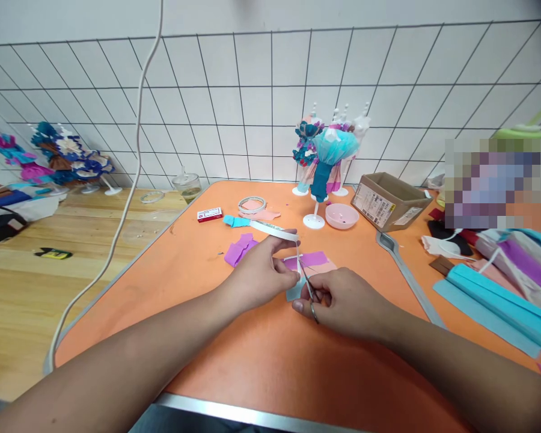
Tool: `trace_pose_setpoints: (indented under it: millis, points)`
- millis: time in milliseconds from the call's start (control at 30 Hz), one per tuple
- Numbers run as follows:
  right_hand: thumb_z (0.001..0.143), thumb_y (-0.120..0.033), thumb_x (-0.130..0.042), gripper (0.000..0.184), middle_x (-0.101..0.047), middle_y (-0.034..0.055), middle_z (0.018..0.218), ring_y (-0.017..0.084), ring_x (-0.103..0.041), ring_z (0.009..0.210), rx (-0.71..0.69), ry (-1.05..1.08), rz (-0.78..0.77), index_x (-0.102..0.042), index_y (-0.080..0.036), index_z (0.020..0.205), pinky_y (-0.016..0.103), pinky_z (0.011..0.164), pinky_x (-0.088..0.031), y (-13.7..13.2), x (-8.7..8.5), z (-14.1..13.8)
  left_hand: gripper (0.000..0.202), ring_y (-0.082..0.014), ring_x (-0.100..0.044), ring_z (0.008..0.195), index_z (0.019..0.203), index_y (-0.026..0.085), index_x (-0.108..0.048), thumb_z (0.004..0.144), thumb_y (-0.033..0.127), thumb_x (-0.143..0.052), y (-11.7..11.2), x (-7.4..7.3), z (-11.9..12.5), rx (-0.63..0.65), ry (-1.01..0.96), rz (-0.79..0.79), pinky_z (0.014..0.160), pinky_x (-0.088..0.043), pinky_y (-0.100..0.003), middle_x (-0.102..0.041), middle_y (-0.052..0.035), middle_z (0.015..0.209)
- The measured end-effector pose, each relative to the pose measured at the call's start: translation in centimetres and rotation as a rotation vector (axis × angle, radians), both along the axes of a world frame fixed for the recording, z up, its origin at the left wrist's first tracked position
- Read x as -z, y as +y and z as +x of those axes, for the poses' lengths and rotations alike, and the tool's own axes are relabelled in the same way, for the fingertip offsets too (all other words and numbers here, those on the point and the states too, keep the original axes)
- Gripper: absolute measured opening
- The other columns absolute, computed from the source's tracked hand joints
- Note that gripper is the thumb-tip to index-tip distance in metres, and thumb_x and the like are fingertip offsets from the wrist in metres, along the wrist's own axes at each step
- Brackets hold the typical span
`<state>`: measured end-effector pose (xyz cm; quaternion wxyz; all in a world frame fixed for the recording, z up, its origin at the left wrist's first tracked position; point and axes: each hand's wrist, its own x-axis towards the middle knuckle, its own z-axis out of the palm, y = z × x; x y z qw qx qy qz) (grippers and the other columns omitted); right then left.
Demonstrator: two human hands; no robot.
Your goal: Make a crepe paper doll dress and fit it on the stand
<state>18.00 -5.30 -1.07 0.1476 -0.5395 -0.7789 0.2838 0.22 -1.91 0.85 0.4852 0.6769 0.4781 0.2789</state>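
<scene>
My left hand [256, 273] is closed on a roll of white tape [275, 231], its ring tilted over the fingers. A narrow white strip hangs from the roll, pinched lower down by the thumb and a finger. Small scissors [314, 311] are gripped in my right hand [354, 300], with the blades beside the strip; whether they touch it I cannot tell. Below both hands lie pieces of purple paper [314, 258], pink paper [330, 266] and light blue paper [293, 293]. Left of them sits a crumpled purple paper piece [240, 249].
Behind my hands are a pink bowl [341, 216], paper-dressed doll stands [328, 156], a red-and-white box [210, 214] and another tape roll [252, 205]. A cardboard box [388, 201] and blue paper roll [505, 304] lie right. A white cable [139, 120] hangs left.
</scene>
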Motion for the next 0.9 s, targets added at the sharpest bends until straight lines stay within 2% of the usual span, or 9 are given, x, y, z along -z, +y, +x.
trace_pose_setpoints:
  millis: [267, 467, 633, 800, 900]
  points:
    - [0.079, -0.037, -0.055, 0.023, -0.055, -0.0031, 0.055, 0.01, -0.044, 0.049, 0.04, -0.016, 0.09, -0.054, -0.021, 0.062, 0.023, 0.045, -0.025, 0.16, 0.74, -0.15, 0.057, -0.0132, -0.063, 0.066, 0.125, 0.023, -0.047, 0.071, 0.015, -0.06, -0.12, 0.44, 0.12, 0.033, 0.018, 0.017, 0.059, -0.049, -0.026, -0.066, -0.0069, 0.11]
    - [0.079, -0.039, -0.054, 0.024, -0.053, -0.0045, 0.054, 0.01, -0.044, 0.049, 0.051, -0.023, 0.085, -0.054, -0.021, 0.062, 0.022, 0.046, -0.026, 0.05, 0.61, -0.38, 0.057, -0.0124, -0.064, 0.064, 0.123, 0.024, -0.046, 0.069, 0.013, -0.059, -0.41, 0.45, 0.29, 0.027, -0.009, 0.012, 0.058, -0.051, -0.026, -0.063, -0.0081, 0.118]
    - [0.08, -0.037, -0.052, 0.024, -0.049, -0.0044, 0.053, 0.01, -0.042, 0.05, 0.047, -0.014, 0.104, -0.054, -0.021, 0.061, 0.023, 0.046, -0.026, 0.06, 0.43, -0.34, 0.058, -0.0155, -0.066, 0.064, 0.124, 0.021, -0.046, 0.068, 0.012, -0.06, -0.54, 0.2, 0.54, 0.034, -0.006, -0.02, 0.058, -0.051, -0.027, -0.069, -0.0075, 0.098]
    - [0.08, -0.037, -0.053, 0.026, -0.048, -0.005, 0.052, 0.009, -0.04, 0.048, 0.046, 0.021, 0.138, -0.051, -0.021, 0.059, 0.022, 0.045, -0.026, 0.1, 0.44, -0.46, 0.057, -0.0143, -0.065, 0.062, 0.122, 0.021, -0.045, 0.068, 0.012, -0.061, -0.51, 0.13, 0.55, 0.038, -0.072, -0.034, 0.058, -0.053, -0.028, -0.066, -0.0105, 0.111]
    - [0.08, -0.038, -0.053, 0.027, -0.049, -0.0049, 0.051, 0.009, -0.041, 0.047, 0.039, 0.034, 0.158, -0.05, -0.02, 0.059, 0.022, 0.045, -0.026, 0.09, 0.49, -0.55, 0.058, -0.0136, -0.065, 0.062, 0.122, 0.021, -0.046, 0.067, 0.012, -0.062, -0.43, 0.28, 0.5, 0.037, -0.09, -0.035, 0.058, -0.053, -0.028, -0.059, -0.0131, 0.125]
